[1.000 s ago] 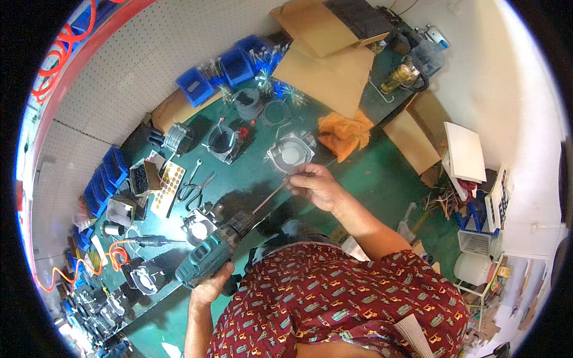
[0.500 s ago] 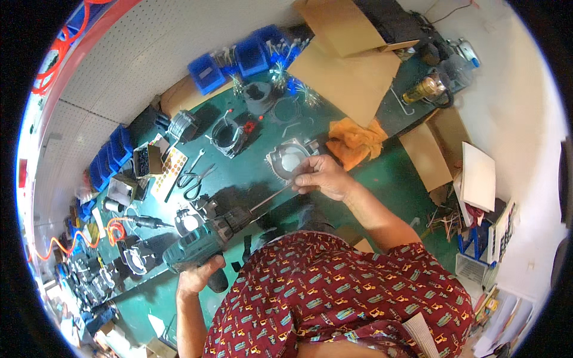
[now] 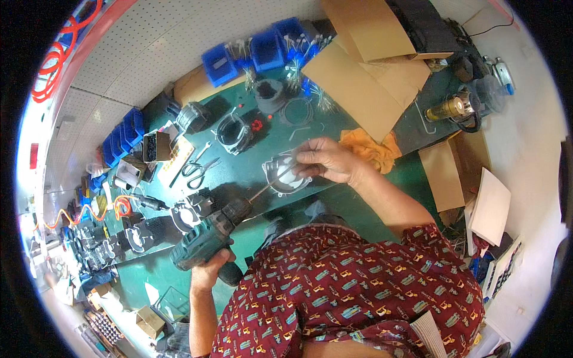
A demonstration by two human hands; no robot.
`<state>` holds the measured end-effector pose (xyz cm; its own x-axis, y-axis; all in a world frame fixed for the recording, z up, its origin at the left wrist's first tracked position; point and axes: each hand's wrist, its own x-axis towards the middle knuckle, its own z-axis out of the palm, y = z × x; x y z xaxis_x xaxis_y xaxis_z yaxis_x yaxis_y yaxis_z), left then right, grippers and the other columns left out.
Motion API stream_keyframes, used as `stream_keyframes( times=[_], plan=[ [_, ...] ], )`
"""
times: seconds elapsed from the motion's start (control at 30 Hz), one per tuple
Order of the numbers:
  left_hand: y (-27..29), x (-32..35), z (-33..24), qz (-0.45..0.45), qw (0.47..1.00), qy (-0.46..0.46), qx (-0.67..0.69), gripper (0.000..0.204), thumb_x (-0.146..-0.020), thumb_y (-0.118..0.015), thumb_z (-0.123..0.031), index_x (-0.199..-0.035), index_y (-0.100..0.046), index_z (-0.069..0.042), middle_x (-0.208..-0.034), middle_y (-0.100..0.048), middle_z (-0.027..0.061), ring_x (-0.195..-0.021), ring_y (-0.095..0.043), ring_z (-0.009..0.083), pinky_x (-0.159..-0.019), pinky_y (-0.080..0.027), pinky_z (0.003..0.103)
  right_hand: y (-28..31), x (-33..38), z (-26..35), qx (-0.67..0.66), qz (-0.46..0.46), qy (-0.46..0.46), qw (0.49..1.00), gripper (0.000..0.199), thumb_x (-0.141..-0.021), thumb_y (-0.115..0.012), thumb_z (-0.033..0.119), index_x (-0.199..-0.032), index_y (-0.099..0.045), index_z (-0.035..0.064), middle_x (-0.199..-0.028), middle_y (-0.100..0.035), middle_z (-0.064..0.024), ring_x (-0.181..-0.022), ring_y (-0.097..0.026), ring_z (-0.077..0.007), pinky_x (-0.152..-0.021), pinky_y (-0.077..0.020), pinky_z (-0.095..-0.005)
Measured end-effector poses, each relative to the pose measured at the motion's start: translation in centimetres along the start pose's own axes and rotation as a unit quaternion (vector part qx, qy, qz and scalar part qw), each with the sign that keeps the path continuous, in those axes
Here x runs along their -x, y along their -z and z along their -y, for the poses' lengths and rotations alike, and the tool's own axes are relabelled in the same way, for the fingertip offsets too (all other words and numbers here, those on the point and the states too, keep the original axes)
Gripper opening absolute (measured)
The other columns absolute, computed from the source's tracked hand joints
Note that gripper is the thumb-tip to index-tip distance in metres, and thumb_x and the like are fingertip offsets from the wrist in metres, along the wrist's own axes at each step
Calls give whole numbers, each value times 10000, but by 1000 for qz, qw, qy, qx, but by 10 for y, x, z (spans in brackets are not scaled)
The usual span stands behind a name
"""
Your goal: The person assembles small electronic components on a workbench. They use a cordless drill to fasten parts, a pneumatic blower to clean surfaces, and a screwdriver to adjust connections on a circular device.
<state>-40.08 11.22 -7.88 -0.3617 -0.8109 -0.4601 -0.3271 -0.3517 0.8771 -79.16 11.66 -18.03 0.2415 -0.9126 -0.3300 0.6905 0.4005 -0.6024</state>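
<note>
Dark green, the bulky cordless drill [image 3: 206, 238] sits left of centre, gripped by the left hand [image 3: 210, 271], fingers wrapped round its handle. Its long thin bit [image 3: 271, 183] reaches to the right hand [image 3: 325, 160], fingers pinching its tip above a round grey metal housing [image 3: 285, 174] on the green tabletop [image 3: 239, 173]. The drill looks heavy and rigid, best held by the handle; the bit seems slender and whippy.

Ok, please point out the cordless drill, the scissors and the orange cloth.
cordless drill [image 3: 206, 238], head view, on its green body.
scissors [image 3: 196, 169], head view, near the handles.
orange cloth [image 3: 373, 149], head view, on its middle.
</note>
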Motion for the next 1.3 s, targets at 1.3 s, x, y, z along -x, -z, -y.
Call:
stream_keyframes(
  times=[1.3],
  plan=[
    [-61, -97, -159, 143, 858, -88, -486, 383, -822, -764, -196, -1162, -656, -57, -1035, -711, 125, -949, -669, 258, -875, -530, 386, 36, -66, -64, 602, -175, 371, 685, 264, -725, -797, 146, -940, -716, 17, -842, -604, -135, -814, -595, -307, -727, -490, -416]
  ],
)
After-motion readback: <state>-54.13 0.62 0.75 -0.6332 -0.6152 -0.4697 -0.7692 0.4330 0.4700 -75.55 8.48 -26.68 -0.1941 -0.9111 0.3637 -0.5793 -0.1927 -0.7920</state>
